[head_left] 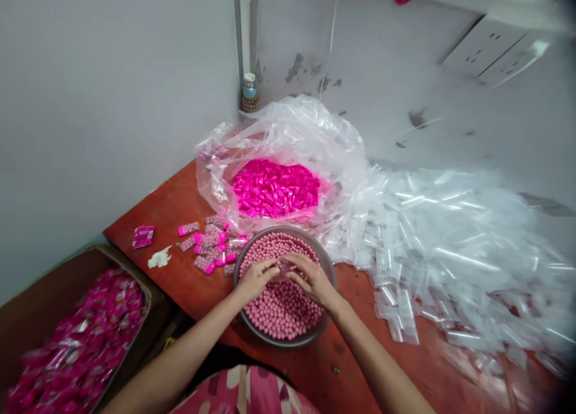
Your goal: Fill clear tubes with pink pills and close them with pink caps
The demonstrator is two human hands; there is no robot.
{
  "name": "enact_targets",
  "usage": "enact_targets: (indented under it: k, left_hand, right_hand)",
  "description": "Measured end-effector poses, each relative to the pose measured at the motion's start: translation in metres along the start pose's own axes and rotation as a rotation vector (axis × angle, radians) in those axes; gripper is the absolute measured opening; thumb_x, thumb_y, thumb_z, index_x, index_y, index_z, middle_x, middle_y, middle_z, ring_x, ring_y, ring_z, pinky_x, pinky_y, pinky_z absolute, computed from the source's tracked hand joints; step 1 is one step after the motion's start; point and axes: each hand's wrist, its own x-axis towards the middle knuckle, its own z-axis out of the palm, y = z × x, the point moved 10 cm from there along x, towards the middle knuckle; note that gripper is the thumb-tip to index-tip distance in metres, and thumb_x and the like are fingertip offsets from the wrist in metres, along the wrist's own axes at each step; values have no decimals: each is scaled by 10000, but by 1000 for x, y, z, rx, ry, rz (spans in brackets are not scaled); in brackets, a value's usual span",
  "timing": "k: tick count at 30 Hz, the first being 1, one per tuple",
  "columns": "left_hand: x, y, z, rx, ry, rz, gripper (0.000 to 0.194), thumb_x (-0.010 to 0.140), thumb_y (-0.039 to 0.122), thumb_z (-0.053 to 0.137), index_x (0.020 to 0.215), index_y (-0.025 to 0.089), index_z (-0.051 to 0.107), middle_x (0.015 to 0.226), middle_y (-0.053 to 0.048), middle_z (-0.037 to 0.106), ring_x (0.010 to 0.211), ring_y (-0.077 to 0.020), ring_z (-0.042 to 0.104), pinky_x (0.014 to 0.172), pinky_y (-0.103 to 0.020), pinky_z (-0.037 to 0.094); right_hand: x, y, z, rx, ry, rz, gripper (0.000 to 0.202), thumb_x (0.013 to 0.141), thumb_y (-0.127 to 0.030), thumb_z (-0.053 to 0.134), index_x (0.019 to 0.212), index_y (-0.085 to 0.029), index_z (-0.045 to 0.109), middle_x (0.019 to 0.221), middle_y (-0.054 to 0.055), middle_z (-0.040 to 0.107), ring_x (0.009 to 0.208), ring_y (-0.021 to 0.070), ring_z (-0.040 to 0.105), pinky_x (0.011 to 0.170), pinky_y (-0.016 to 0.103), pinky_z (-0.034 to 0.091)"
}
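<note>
Over a metal bowl (291,344) full of round pink beads (281,318), my two hands meet. Between their fingertips is a small clear plastic container (283,266), mostly covered by the fingers, with a pinkish look. My left hand (257,278) pinches it from the left, and my right hand (312,279) curls round it from the right. Left of the bowl lie several clear tubes filled with beads and closed with pink caps (211,240). Behind the bowl, an opened clear plastic bag (310,123) holds a heap of loose bright pink caps (275,189).
A big pile of empty clear tubes (418,234) spreads over the red table (351,348) on the right. At lower left stands a cardboard box (148,300) of shiny pink packets (85,336). One pink packet (143,236) and a white scrap (159,257) lie near the left edge.
</note>
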Motion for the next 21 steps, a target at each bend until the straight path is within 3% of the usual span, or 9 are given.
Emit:
enact_targets:
  k: [2,6,10,14,18,21]
  left_hand:
    - [1,-7,4,-143,-19,-51,320,743,318,531,1012,162,609,982,-58,639,911,-202,569,831,-342,427]
    - [0,-23,9,-451,-44,-171,356,730,373,552,1015,160,587,983,-62,622,871,-205,581,748,-350,486]
    - [2,-29,-1,-487,0,-197,344,718,377,576,978,154,599,920,-57,624,801,-192,582,703,-340,506]
    - [5,-35,-13,-475,32,-240,352,732,385,559,1001,160,591,912,-62,621,809,-199,576,683,-332,511]
    - [8,-38,-18,-488,11,-261,371,745,385,544,1043,165,574,946,-73,612,822,-202,570,673,-329,509]
    - [12,-40,-22,-492,8,-253,384,732,374,565,1055,166,574,928,-68,624,809,-190,571,707,-312,488]
  right_hand:
    - [4,10,-5,4,19,47,351,803,-273,508,1150,-232,475,1104,67,544,962,163,540,823,314,449]
    - [24,55,-28,-122,126,204,296,824,-317,463,1091,-198,511,997,48,618,816,134,601,705,246,484]
    - [74,108,-57,-577,93,326,280,874,-291,340,985,-181,573,893,35,651,795,139,604,692,236,463]
    - [135,153,-81,-786,80,382,283,865,-209,341,1048,-131,542,973,116,611,876,193,566,732,285,422]
    - [179,181,-79,-949,-36,344,268,835,-113,356,1017,-135,552,1034,142,564,991,229,479,784,323,370]
    - [192,194,-73,-1032,-135,327,252,822,-87,355,940,-119,576,963,152,571,949,249,477,757,353,364]
